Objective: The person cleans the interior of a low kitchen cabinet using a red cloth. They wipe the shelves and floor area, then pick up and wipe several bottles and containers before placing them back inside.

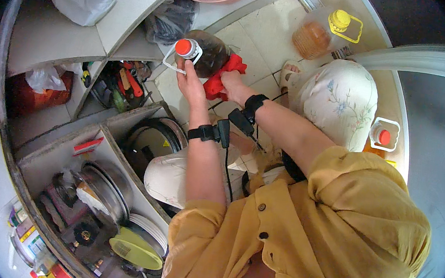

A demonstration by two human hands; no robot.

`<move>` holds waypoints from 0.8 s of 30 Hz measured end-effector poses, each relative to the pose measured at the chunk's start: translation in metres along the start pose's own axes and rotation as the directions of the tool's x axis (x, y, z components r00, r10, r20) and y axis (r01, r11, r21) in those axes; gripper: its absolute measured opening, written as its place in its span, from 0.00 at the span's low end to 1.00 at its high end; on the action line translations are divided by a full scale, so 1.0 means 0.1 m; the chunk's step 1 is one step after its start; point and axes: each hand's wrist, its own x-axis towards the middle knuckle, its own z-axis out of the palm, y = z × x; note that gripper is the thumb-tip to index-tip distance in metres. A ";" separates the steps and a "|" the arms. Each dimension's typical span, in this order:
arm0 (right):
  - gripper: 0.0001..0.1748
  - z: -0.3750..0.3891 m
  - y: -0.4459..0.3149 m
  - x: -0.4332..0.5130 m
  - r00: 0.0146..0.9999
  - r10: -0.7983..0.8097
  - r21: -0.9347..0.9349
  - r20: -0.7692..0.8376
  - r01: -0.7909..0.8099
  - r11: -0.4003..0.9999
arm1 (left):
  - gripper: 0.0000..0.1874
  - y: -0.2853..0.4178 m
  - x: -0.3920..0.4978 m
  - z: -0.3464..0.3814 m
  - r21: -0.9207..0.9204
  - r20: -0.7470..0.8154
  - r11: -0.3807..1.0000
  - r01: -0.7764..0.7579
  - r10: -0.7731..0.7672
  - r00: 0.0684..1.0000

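Note:
A large plastic jug (211, 57) with dark contents, a red cap and a white carrying handle leans over the tiled floor ahead of me. My left hand (191, 84) grips it at the neck by the white handle (168, 59), thumb up near the cap; the fingers beneath are partly hidden. In my right hand (235, 85) is a bunched red cloth (217, 85), pressed against the jug's side near its lower end. Each of my wrists wears a black strap with a small device and cable.
To the left, cupboard shelves (60, 44) hold plastic bags and tools (126, 80). Nearer stand steel pans (106, 187), plates (150, 229) and a green basin (136, 248). A yellow-capped jug (314, 36) stands at the right; a red-capped bottle (383, 136) is beside my knee.

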 end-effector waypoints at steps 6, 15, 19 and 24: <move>0.22 0.06 -0.28 -0.40 0.735 -0.668 -0.175 -0.117 0.647 0.742 | 0.29 0.15 -0.10 -0.04 -0.106 0.077 0.986 0.133 -0.125 0.989; 0.26 -0.16 -0.40 -0.66 0.616 -0.686 -0.724 0.388 0.664 0.186 | 0.41 0.11 -0.16 -0.37 -0.020 0.319 0.966 0.258 -0.239 0.917; 0.26 -0.31 -0.25 -0.67 0.846 -0.390 -0.918 0.363 0.396 0.006 | 0.40 -0.05 -0.27 -0.40 -0.020 0.220 0.944 0.329 -0.316 0.923; 0.24 -0.31 -0.26 -0.76 0.876 -0.116 -0.882 0.468 0.472 0.010 | 0.32 -0.13 -0.48 -0.47 -0.068 0.086 0.873 0.482 -0.477 0.875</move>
